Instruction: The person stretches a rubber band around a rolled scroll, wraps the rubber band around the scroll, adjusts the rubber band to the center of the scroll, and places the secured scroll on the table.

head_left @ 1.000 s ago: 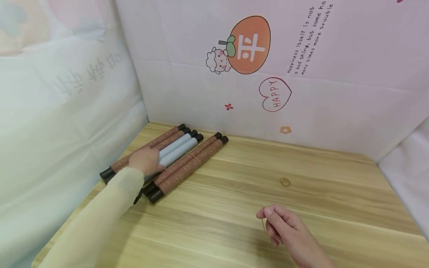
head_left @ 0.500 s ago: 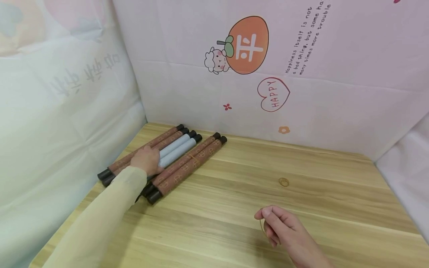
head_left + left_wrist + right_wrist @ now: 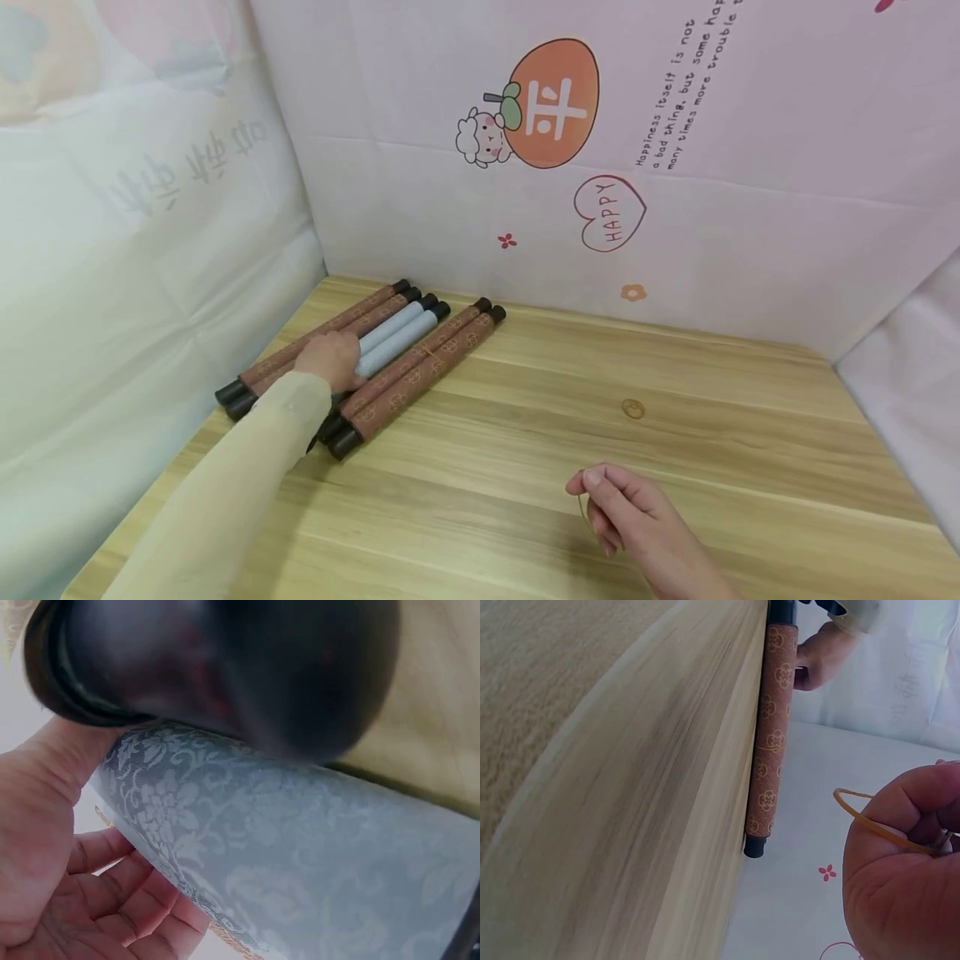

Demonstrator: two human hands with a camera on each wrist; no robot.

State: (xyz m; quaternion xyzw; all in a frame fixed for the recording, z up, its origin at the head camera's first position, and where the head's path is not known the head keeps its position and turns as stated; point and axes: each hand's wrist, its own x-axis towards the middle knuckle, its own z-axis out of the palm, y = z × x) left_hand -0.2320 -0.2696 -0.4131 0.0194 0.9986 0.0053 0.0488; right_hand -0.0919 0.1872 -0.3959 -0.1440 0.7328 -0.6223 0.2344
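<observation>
Several rolled scrolls with black end knobs lie side by side on the left of the wooden table. My left hand (image 3: 330, 360) reaches over the middle pair of pale blue scrolls (image 3: 397, 337), gripping them; their floral weave fills the left wrist view, thumb and fingers curled around it. Brown patterned scrolls (image 3: 341, 318) lie to their left, and another brown pair (image 3: 423, 371) to their right has a thin band around its middle. Over the table's front, my right hand (image 3: 633, 517) pinches a yellowish rubber band (image 3: 862, 819), which loops out from the fingers.
A second rubber band (image 3: 633, 408) lies on the wooden table (image 3: 750, 400), right of the scrolls. A printed white cloth (image 3: 420, 208) stands behind the table, with more cloth at both sides. The table's left edge runs close beside the brown scrolls.
The head view has shifted slightly, moving the scene a little left. Both hands keep nearly the same place and hold.
</observation>
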